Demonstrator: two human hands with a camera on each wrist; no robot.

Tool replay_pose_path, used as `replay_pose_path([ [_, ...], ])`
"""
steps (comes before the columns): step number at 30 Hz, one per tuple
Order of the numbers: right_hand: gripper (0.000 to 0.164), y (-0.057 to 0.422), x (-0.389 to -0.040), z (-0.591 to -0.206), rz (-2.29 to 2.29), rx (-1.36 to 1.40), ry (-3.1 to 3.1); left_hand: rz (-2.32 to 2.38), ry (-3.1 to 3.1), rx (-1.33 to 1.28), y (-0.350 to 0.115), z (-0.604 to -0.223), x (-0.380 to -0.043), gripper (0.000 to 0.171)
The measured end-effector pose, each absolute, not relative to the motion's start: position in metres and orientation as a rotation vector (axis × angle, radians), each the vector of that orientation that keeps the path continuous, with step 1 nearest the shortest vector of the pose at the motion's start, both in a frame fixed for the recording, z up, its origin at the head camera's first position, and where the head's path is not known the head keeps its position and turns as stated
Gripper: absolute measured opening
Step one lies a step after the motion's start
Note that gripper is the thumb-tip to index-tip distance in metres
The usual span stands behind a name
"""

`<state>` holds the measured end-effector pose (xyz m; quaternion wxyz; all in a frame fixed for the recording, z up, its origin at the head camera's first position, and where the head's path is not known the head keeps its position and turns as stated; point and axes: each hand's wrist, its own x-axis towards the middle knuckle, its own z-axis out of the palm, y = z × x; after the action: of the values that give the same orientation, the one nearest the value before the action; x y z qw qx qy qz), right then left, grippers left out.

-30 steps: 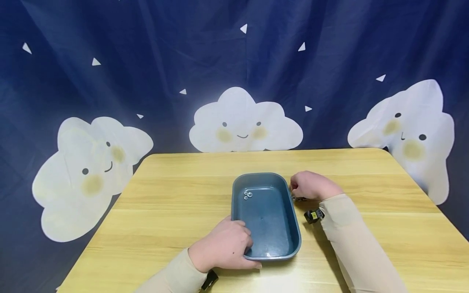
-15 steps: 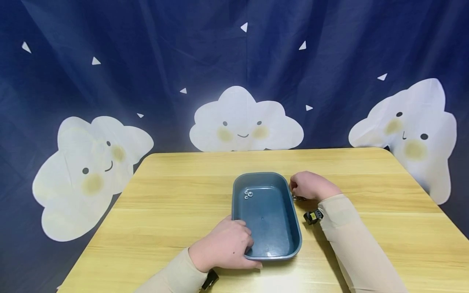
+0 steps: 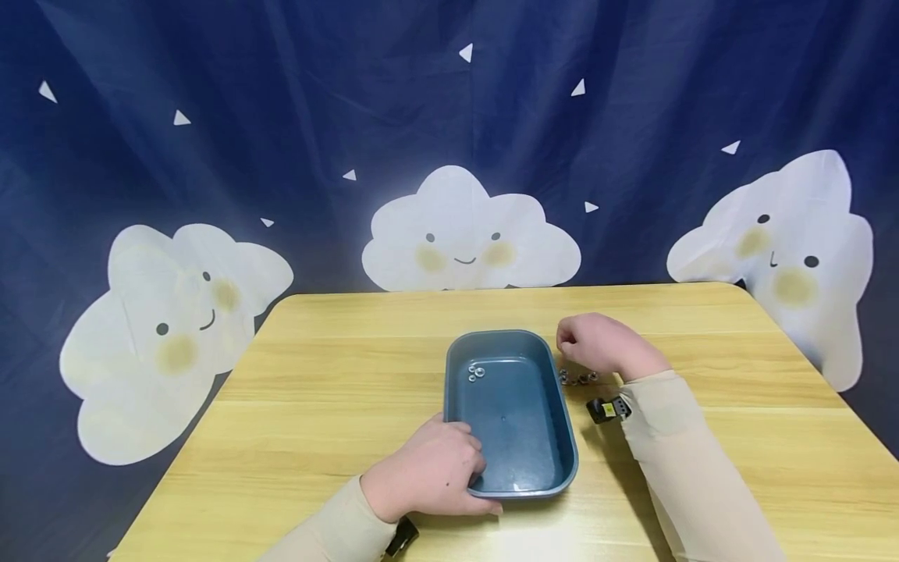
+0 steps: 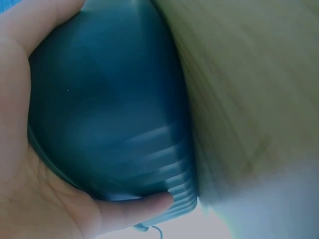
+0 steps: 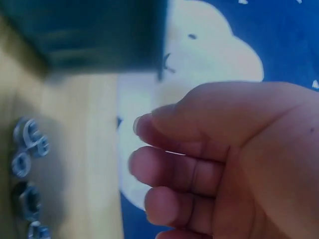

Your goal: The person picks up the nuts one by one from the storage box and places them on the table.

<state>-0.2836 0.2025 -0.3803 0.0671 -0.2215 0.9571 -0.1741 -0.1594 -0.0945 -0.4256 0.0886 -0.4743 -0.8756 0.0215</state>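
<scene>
Gripping the box [image 3: 513,421] is the left hand [image 3: 434,472]; three nuts [image 3: 480,372] are in, more nuts [image 3: 583,379] left out; the right hand [image 3: 605,343] curls, maybe holding one; can't tell.

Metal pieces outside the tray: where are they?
In the head view, the metal pieces lie on the table just right of the tray, near the right hand.

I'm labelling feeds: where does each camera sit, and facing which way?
Head: on the head, facing forward and down at the table; left hand, right hand, sleeves show.
Left wrist: on that wrist, facing the blue tray; its gripping hand shows.
Right wrist: likewise, facing metal pieces, tray and curtain; curled fingers show.
Head and right wrist share metal pieces.
</scene>
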Motion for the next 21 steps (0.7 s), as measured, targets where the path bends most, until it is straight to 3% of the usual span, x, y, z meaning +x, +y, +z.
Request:
replay_pose_path([
  [21, 0.013, 0.16, -0.256, -0.351, -0.513, -0.828, 2.949, 0.083, -2.662, -1.413, -0.092, -0.423, -0.157, 0.053],
])
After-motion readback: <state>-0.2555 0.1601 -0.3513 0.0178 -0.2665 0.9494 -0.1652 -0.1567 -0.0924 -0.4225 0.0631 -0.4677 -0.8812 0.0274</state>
